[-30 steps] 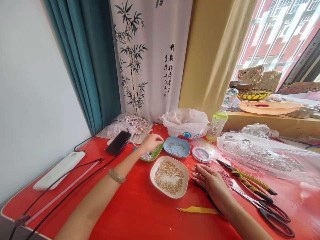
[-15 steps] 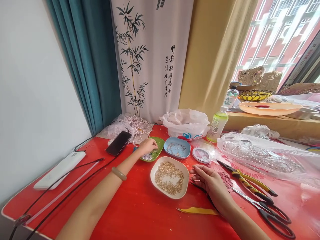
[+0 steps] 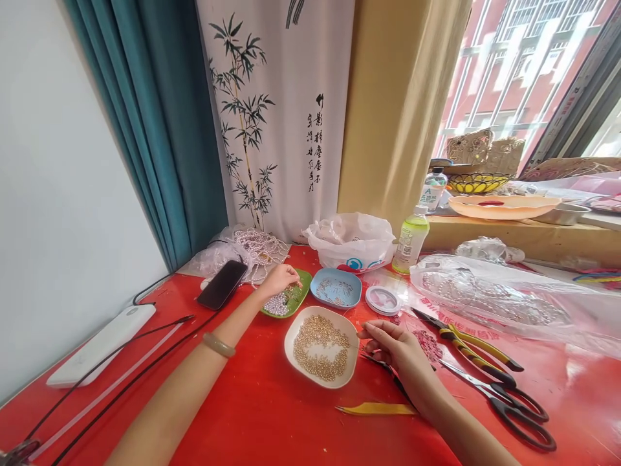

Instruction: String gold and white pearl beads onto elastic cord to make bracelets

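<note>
My left hand [image 3: 278,279] reaches over the green dish [image 3: 297,301] of pale pearl beads, fingers pinched together above it; what they hold is too small to see. A pale bangle sits on that wrist. My right hand [image 3: 395,347] rests on the red table [image 3: 252,414] just right of the white dish [image 3: 294,364] of gold beads, fingers curled toward the dish rim. A blue dish [image 3: 321,297] with small metal pieces stands behind the white one. A yellow-handled tool [image 3: 374,409] lies in front of my right forearm.
Pliers [image 3: 469,348] and scissors [image 3: 509,404] lie to the right. A round tape reel [image 3: 381,299], a bottle [image 3: 410,240], plastic bags [image 3: 490,298], a phone [image 3: 222,284], strings of pearls [image 3: 257,244], a white power bank [image 3: 97,344] and cables [image 3: 121,362] surround the dishes.
My left hand has drawn back from the green dish's far edge and closed into a pinch over the beads. My right hand's fingers have curled in. The camera view shifted slightly right.
</note>
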Demonstrator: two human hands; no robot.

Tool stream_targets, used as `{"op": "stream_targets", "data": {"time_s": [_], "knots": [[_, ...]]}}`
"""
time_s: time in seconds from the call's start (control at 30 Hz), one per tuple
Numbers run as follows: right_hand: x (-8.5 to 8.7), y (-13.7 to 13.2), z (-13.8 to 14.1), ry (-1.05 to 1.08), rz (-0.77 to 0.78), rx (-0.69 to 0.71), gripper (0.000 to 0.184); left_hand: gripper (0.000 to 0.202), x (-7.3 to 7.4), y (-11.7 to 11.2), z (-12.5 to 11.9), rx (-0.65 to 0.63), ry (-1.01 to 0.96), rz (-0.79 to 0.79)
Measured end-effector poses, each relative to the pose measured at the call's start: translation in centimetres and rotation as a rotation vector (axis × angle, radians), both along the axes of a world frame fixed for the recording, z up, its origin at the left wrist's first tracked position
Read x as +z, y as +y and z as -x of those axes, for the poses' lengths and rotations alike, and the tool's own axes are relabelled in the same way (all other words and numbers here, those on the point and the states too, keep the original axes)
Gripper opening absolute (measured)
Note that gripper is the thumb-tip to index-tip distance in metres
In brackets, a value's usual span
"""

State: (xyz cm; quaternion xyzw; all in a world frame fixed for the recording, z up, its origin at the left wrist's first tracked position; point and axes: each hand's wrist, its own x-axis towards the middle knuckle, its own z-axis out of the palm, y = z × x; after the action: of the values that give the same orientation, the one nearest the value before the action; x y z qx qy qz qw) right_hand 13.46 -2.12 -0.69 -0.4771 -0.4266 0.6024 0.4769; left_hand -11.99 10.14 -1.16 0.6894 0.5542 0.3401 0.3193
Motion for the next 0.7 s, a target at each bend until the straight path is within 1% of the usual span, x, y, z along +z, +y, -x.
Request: {"op": "stream_targets", "data": {"time_s": [0.2, 0.43, 0.57, 0.7], "knots": [[0.5, -0.4, 0.2, -0.036, -0.004, -0.014, 0.020, 0.013, 0.3, -0.2, 0.3, 0.066, 0.093, -0.061], [0.4, -0.3, 0.3, -0.038, -0.029, -0.010, 0.020, 0.007, 1.2, -0.9, 0.4, 0.145, 0.225, -0.170], [0.0, 0.0, -0.1, -0.046, -0.018, 0.019, 0.022, 0.007, 1.3, -1.0, 0.4, 0.133, 0.221, -0.184], [-0.3, 0.1, -0.2, -0.056, -0.021, 0.028, 0.023, 0.006, 1.5, -1.1, 0.1, 0.080, 0.134, -0.141]]}}
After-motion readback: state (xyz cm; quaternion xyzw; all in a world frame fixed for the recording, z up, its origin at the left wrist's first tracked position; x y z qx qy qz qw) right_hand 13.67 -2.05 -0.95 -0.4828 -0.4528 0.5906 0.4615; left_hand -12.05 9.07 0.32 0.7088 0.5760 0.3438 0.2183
